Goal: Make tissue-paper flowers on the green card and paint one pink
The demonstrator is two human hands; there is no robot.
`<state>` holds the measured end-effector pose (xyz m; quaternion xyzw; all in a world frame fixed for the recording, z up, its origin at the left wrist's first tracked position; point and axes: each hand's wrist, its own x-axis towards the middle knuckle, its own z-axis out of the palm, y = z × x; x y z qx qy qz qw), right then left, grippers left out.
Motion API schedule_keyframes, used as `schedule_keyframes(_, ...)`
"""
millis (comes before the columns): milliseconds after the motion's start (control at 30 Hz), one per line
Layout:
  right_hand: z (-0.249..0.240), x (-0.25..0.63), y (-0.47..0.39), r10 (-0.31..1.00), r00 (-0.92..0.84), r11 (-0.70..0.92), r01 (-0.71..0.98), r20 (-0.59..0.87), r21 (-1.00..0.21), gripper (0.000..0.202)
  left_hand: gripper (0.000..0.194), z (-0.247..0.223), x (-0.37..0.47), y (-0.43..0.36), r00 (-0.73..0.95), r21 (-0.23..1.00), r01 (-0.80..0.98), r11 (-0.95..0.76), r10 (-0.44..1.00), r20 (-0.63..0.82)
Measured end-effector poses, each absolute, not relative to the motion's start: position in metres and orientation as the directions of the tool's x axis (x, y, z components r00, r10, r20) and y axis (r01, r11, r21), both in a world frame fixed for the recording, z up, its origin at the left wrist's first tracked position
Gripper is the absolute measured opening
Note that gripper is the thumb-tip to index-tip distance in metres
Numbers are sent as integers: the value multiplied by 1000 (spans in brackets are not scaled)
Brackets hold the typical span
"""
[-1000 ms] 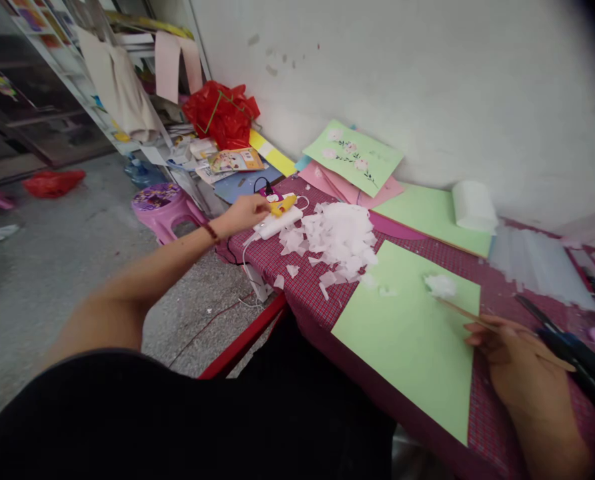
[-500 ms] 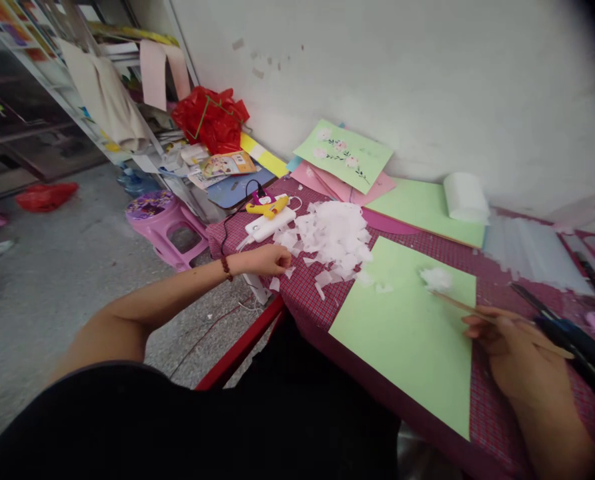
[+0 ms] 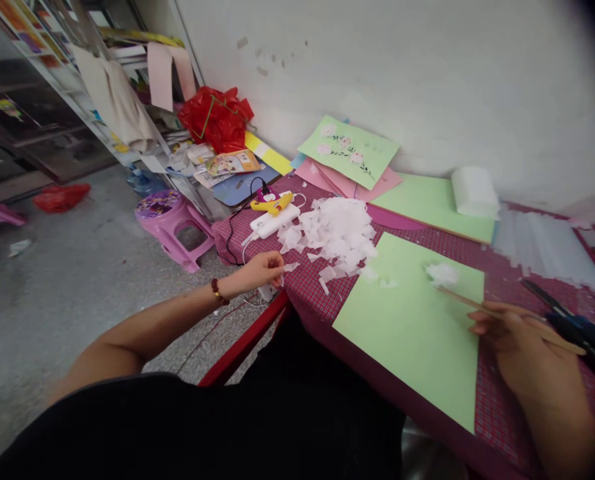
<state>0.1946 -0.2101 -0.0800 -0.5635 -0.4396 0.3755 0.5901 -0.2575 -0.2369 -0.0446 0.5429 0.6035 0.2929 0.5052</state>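
Observation:
My left hand [image 3: 265, 270] is closed in a pinch at the table's left edge, with a small white paper piece [image 3: 292, 267] at its fingertips. Just beyond it lies a heap of cut white paper pieces [image 3: 340, 230]. In my right hand [image 3: 522, 340] is a thin wooden stick [image 3: 470, 303], gripped like a pen. Its tip reaches a fluffy white tuft [image 3: 442, 275] on the light green sheet [image 3: 407, 340]; whether they are joined I cannot tell. A few loose white scraps rest near the sheet's upper left edge.
Behind the heap are a yellow glue gun [image 3: 272, 204] and a white power strip [image 3: 276, 222]. A green card with painted flowers [image 3: 347, 152] leans by the wall. Scissors [image 3: 552, 303] and translucent strips [image 3: 542, 243] lie at right. A pink stool [image 3: 175, 227] stands left.
My left hand has drawn back slightly toward me from the scattered pieces, and a white paper piece now shows at its fingertips. My right hand keeps its hold on the stick.

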Motion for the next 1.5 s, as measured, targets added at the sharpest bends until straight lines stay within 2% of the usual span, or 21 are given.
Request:
schedule_keyframes(100,-93,204,-205,969,246,40,-34,30,-999,25,14,-32,-259,-224,89,916,335,221,960,-264)
schedule_keyframes(267,-96,205,-207,970,243,12,-12,9,-1000,22,11,10,-240,-174,177,927,376,-3,982,-68)
schedule_keyframes(400,-86,197,-213,978,206,46,-35,38,-998,26,10,20,-186,-124,274,917,378,-125,962,18)
schedule_keyframes(500,-85,195,-211,980,193,50,-36,42,-998,26,8,13,-133,-99,386,908,375,-185,922,29)
schedule_keyframes(567,-87,196,-210,981,187,63,-25,57,-998,24,6,7,-102,-94,473,815,480,-324,878,71)
schedule_keyframes(633,-86,196,-212,974,201,105,-3,103,-994,22,10,0,-78,-95,518,608,593,-528,828,214)
schedule_keyframes(700,-82,195,-216,952,248,176,38,180,-984,22,14,-5,-61,-101,541,416,626,-660,751,379)
schedule_keyframes(733,-78,194,-217,937,269,212,67,222,-975,22,13,-7,-55,-105,548,395,607,-690,723,421)
schedule_keyframes(767,-73,191,-218,925,277,240,103,260,-965,22,12,-7,-50,-108,557,440,569,-694,720,415)
schedule_keyframes(833,-61,185,-218,922,235,269,182,308,-946,21,7,-7,-43,-114,599,663,445,-602,751,279)
schedule_keyframes(900,-49,176,-213,932,156,286,246,328,-926,18,5,-5,-38,-116,659,875,299,-380,745,98)
schedule_keyframes(967,-41,167,-204,941,84,300,239,327,-924,13,10,-4,-34,-117,715,972,170,-162,699,-9)
schedule_keyframes(1067,-37,159,-189,949,20,307,156,314,-939,10,13,-5,-29,-114,757,995,63,74,646,-96)
schedule_keyframes(1233,-36,157,-176,930,-45,366,100,364,-925,10,19,-10,-26,-109,777,919,53,391,562,-284)
schedule_keyframes(1400,-36,160,-174,881,-102,473,211,462,-855,10,16,-12,-24,-108,807,880,65,471,494,-324)
schedule_keyframes(1500,-38,159,-172,885,-85,462,295,458,-836,6,20,-15,-25,-111,799,884,45,466,514,-312)
